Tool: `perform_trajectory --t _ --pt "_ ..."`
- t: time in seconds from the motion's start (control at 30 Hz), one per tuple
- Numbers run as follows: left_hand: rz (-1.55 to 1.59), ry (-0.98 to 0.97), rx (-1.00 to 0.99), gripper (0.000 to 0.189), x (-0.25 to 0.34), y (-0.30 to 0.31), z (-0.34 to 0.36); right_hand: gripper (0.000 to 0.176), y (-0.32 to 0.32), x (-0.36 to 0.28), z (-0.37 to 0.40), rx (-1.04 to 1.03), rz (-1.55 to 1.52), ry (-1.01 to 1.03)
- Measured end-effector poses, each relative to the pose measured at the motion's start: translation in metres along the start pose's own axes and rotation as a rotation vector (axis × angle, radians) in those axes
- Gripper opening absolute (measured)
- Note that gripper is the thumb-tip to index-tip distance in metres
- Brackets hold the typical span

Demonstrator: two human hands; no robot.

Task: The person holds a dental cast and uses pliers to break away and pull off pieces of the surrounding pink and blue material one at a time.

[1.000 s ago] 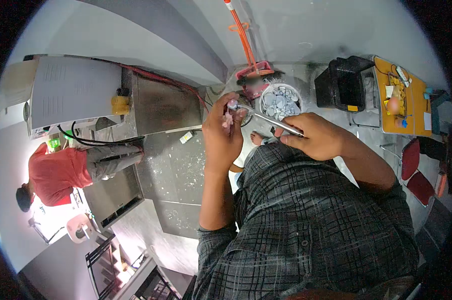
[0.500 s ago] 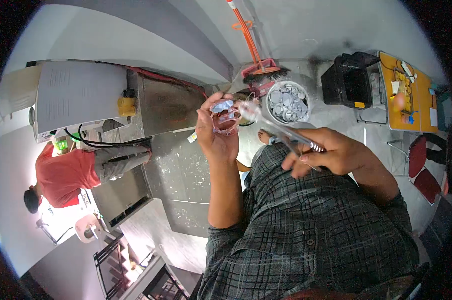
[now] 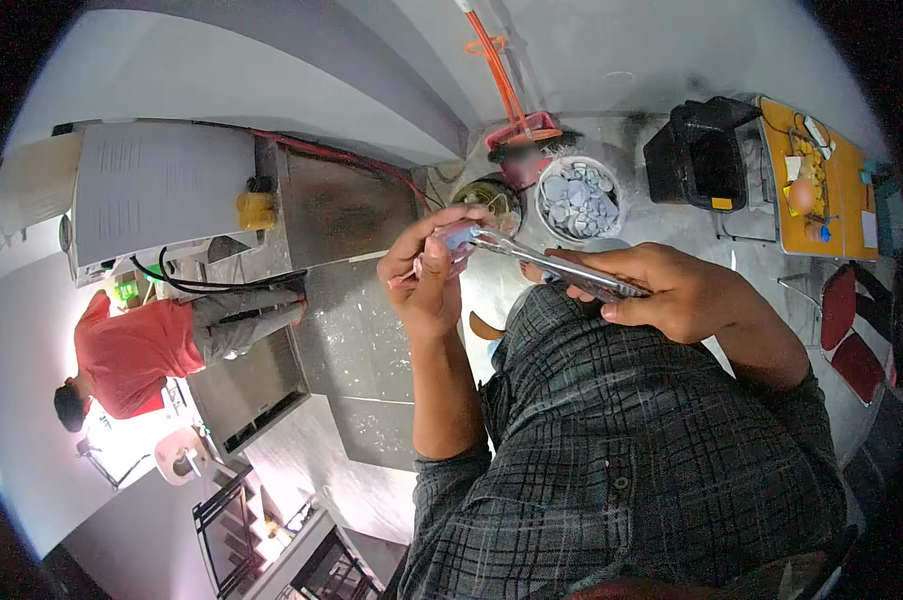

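Observation:
My left hand [image 3: 431,275] is raised with its fingers curled around a small pale-blue and pinkish piece [image 3: 457,236], partly hidden by the thumb and fingers. My right hand [image 3: 671,290] is wrapped around the handles of a long silver pliers-like tool [image 3: 551,265]. The tool's tip overlaps the pale-blue piece at my left fingertips. Beyond the tool, a round white bucket [image 3: 616,222] on the floor holds many flat grey-blue pieces [image 3: 577,200]. Beside it stands a dark round container [image 3: 511,217], partly behind my left fingers.
A broom with orange handle [image 3: 498,75] and a red dustpan [image 3: 511,140] lean by the wall. To the right are a black bin [image 3: 671,165], a yellow-topped table [image 3: 797,235] and a red chair [image 3: 837,310]. A person in a red shirt [image 3: 136,350] works at the left near a grey machine [image 3: 166,190].
The tool's blurred tip has come down and left onto the piece, and its spread handles are now squeezed together. My left hand has turned, its fingers closing over the piece.

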State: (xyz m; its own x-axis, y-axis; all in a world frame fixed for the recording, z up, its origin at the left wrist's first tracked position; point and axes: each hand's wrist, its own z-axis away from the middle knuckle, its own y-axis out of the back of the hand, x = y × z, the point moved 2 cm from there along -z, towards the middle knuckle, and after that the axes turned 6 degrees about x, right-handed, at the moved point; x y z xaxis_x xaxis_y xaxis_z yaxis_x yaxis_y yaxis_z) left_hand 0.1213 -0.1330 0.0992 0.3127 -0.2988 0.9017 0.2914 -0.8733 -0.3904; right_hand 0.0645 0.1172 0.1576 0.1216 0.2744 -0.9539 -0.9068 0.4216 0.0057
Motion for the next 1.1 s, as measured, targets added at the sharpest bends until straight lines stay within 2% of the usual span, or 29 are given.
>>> perform_trajectory --t 0.03,0.13,0.27,0.33,0.43,0.53,0.6,0.77,0.87,0.93,0.97,1.03,1.07,1.1 --pt "0.000 0.000 0.002 0.043 0.003 -0.001 0.000 0.066 0.000 -0.001 0.000 -0.020 -0.023 -0.066" --pt "0.030 0.026 0.009 0.040 0.007 0.000 0.002 0.066 0.002 -0.009 0.002 -0.023 -0.005 -0.097" --pt "0.018 0.035 0.004 0.039 0.008 -0.001 0.004 0.065 0.003 -0.010 0.000 -0.019 0.064 -0.068" --pt "0.055 0.065 0.012 0.039 0.010 -0.004 0.004 0.063 0.002 -0.007 -0.002 -0.004 0.053 -0.049" --pt "-0.050 0.030 -0.028 0.042 0.014 -0.008 0.003 0.061 0.003 -0.004 -0.003 0.016 0.030 -0.039" --pt "-0.023 0.041 -0.025 0.036 0.011 -0.005 0.004 0.056 0.000 -0.004 -0.007 0.048 -0.033 -0.079" --pt "-0.200 0.002 0.010 0.039 0.006 -0.002 0.003 0.053 0.000 0.000 -0.013 0.068 0.023 -0.066" --pt "-0.311 -0.020 0.074 0.037 -0.001 -0.001 0.005 0.048 0.004 0.010 -0.024 0.089 0.092 0.051" --pt "-0.326 -0.016 0.098 0.037 -0.002 -0.001 0.005 0.046 0.006 0.002 -0.026 0.085 0.234 0.021" --pt "-0.331 -0.013 0.104 0.037 -0.002 -0.001 0.005 0.042 0.008 -0.014 -0.025 0.075 0.226 -0.140" --pt "-0.344 0.004 0.114 0.037 -0.002 -0.001 0.005 0.042 0.007 -0.008 -0.025 0.073 0.226 -0.141" --pt "-0.358 0.019 0.127 0.038 -0.002 0.000 0.004 0.033 0.005 0.003 -0.029 0.154 0.238 0.086" --pt "-0.373 0.013 0.131 0.038 -0.003 -0.001 0.004 0.033 0.007 0.003 -0.030 0.154 0.240 0.087" --pt "-0.389 0.010 0.135 0.038 -0.003 -0.001 0.004 0.034 0.008 0.001 -0.030 0.111 0.236 -0.013"
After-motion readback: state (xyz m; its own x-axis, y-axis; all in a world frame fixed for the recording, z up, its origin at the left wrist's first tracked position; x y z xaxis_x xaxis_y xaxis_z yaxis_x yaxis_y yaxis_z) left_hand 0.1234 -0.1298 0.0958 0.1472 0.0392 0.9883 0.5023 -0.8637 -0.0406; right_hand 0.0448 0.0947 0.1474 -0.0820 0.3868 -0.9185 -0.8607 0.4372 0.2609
